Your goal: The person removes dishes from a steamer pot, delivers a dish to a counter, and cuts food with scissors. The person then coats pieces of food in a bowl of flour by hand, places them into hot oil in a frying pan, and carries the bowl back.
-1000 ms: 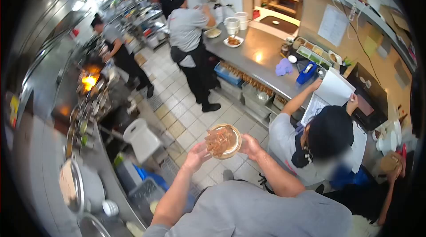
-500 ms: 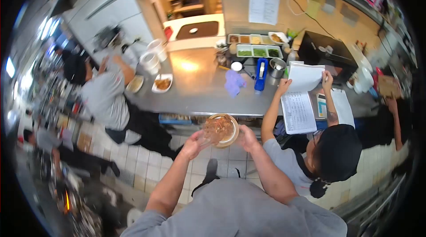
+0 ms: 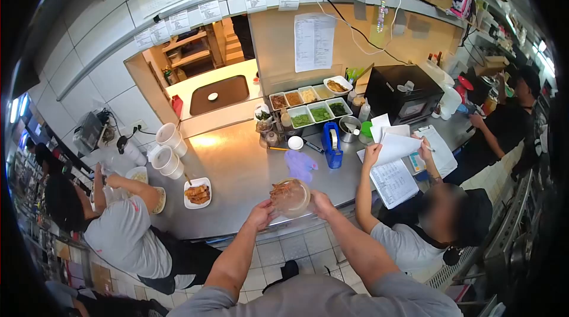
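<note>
My left hand (image 3: 261, 215) is closed at the left side of clear plastic with brown, shredded-looking food (image 3: 285, 190) in it. The plastic overlaps a round, pale-rimmed bowl (image 3: 303, 205), and I cannot tell whether the two are separate. My right hand (image 3: 322, 204) grips the bowl's right rim. Both hands hold these just over the front edge of the steel counter (image 3: 237, 198). Just beyond lies a crumpled purple glove or cloth (image 3: 301, 166). A white dish of brown food pieces (image 3: 197, 193) sits to the left.
At right, a co-worker (image 3: 409, 240) holds papers over a notebook (image 3: 394, 183); another person (image 3: 127, 228) works at left. A blue tape dispenser (image 3: 332, 146), trays of toppings (image 3: 320, 113), a black oven (image 3: 403, 94) and white tubs (image 3: 169, 160) stand on the counter.
My hands have brought the bowl and food from above the floor to the counter's front edge. The view has tilted up and turned; the co-worker at right has turned their head.
</note>
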`<move>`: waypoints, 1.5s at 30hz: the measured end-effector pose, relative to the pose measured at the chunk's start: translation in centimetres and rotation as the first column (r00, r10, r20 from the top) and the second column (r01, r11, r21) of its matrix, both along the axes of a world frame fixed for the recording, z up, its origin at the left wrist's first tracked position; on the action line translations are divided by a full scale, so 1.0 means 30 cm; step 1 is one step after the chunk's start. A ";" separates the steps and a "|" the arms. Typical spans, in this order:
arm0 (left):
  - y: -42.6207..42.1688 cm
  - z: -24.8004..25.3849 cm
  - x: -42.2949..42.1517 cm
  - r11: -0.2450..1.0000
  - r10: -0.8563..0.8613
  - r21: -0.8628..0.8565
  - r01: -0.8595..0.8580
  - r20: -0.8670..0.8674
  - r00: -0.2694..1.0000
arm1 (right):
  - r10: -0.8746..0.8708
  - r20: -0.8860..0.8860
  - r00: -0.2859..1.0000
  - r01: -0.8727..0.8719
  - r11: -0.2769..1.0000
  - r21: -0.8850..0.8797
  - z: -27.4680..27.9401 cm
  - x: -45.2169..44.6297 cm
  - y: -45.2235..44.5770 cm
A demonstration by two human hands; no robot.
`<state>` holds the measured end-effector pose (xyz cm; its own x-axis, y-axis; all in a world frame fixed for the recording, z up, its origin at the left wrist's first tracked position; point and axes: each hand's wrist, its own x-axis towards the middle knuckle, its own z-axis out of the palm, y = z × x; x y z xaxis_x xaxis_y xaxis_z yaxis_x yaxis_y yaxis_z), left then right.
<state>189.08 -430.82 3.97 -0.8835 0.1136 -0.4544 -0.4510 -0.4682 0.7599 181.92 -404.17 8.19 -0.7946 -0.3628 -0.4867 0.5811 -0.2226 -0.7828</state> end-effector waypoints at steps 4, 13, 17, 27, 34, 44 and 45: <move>-0.029 -0.004 -0.051 0.999 0.028 -0.020 -0.028 -0.024 0.999 | -0.053 -0.072 0.996 0.048 0.997 -0.066 -0.098 -0.075 -0.097; -0.028 -0.174 -0.076 0.979 0.099 -0.163 -0.126 -0.168 0.981 | -0.256 -0.005 0.967 0.255 0.965 -0.061 -0.143 -0.010 -0.085; 0.025 -0.195 0.071 0.838 0.346 -0.319 -0.443 -0.318 0.883 | -0.156 -0.067 0.986 0.167 0.955 0.245 -0.100 0.282 0.129; 0.750 -0.374 0.709 0.372 -0.703 -0.894 0.252 -0.094 0.705 | -0.064 0.039 0.997 0.024 0.771 0.637 -0.461 1.556 1.287; 2.030 -0.106 0.983 0.057 -0.993 -0.729 0.683 -0.111 -0.037 | -0.565 -0.024 0.825 0.405 0.561 0.722 -0.242 2.115 1.946; 2.892 -0.085 0.890 -0.132 -0.940 -0.783 0.608 -0.095 -0.326 | -0.928 -0.168 0.333 0.879 0.242 0.410 0.009 2.174 2.353; 2.960 -0.194 0.843 -0.131 -0.979 -0.713 0.689 -0.016 -0.203 | -0.926 -0.126 0.355 0.872 0.280 0.401 0.030 2.166 2.399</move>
<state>214.37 -342.02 -1.86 -0.0585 0.9208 -0.3856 0.2981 0.3847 0.8736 246.89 -332.21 9.08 -0.4350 0.7576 -0.4866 0.2754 -0.4026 -0.8730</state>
